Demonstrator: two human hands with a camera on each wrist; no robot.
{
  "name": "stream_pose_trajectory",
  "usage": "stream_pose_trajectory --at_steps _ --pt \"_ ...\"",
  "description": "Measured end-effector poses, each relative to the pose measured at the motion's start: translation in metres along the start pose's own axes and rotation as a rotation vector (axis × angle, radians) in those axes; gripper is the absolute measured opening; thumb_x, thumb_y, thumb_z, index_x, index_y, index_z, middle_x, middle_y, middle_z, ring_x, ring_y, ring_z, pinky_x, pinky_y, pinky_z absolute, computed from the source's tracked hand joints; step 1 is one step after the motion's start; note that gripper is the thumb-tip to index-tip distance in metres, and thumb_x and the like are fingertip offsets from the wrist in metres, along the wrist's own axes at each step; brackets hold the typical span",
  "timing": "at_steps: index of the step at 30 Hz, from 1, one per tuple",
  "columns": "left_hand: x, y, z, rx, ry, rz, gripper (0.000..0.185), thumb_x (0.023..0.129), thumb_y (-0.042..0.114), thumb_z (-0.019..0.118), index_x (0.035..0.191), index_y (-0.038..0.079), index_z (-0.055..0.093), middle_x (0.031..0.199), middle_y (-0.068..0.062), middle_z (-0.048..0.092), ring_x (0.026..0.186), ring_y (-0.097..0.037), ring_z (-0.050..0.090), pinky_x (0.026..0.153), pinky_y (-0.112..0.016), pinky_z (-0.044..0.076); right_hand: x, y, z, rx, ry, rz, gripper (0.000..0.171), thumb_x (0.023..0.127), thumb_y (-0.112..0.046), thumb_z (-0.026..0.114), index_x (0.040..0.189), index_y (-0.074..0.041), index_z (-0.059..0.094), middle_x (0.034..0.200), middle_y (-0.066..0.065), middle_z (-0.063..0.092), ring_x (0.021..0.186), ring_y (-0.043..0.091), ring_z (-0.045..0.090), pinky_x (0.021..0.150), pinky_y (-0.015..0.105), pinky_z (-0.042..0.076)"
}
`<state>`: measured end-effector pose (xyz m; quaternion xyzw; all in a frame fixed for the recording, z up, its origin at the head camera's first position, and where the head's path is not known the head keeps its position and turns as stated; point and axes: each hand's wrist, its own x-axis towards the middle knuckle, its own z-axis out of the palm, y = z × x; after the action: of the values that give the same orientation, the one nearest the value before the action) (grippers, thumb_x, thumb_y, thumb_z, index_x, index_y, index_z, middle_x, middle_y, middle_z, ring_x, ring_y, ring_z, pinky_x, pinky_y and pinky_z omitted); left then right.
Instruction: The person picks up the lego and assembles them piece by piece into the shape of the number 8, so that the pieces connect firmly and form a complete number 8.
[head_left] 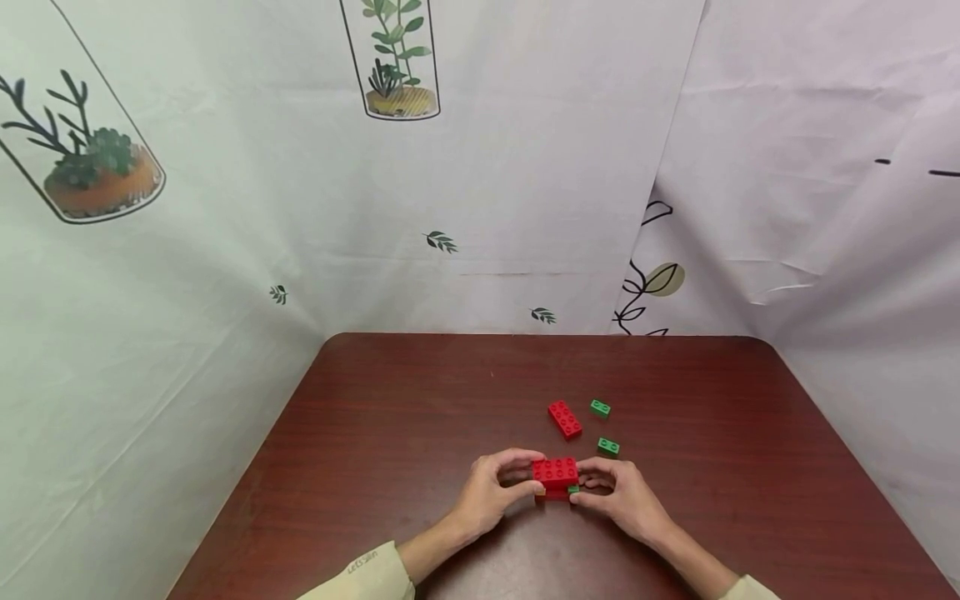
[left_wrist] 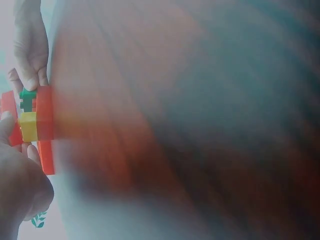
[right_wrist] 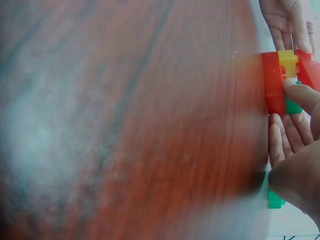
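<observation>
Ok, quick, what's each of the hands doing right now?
Left hand: closed, holding the top red brick.
Right hand: closed, holding the green brick beneath it.

A dark red-brown, wood-grained bench (head_left: pixel 360 467) is occupied by a red eight-stud brick (head_left: pixel 565 419), two green two-stud bricks (head_left: pixel 600 408) (head_left: pixel 608 447) and a red-yellow-green brick stack (left_wrist: pixel 44 112).

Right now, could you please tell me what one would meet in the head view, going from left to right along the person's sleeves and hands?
Left sleeve, left hand, upper red brick, right hand, right sleeve.
</observation>
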<state>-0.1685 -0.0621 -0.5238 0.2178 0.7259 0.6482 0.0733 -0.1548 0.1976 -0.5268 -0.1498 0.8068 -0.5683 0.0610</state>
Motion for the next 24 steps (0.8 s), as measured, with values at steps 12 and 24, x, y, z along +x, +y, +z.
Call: stream_pose_trajectory --at_steps 12,24 --pt "0.0008 -0.0019 -0.0015 0.027 -0.026 0.004 0.037 0.090 0.004 0.084 0.125 0.010 0.076 0.119 -0.009 0.077 0.106 -0.026 0.075 0.088 -0.027 0.058 -0.0002 0.0014 -0.0006 0.002 -0.005 0.001 0.038 0.089 -0.009 0.087 0.121 0.005 0.072 0.118 0.017 0.074 0.098 0.013 0.072 0.083 0.024 0.058" --pt "0.0038 -0.0006 -0.0042 0.070 -0.063 0.027 0.039 0.091 0.008 0.083 0.129 0.008 0.075 0.121 -0.008 0.077 0.109 -0.024 0.075 0.089 -0.027 0.058 0.0002 0.0016 -0.0006 -0.023 0.008 0.005 0.038 0.088 -0.010 0.088 0.120 0.005 0.073 0.116 0.017 0.073 0.097 0.012 0.072 0.083 0.024 0.058"
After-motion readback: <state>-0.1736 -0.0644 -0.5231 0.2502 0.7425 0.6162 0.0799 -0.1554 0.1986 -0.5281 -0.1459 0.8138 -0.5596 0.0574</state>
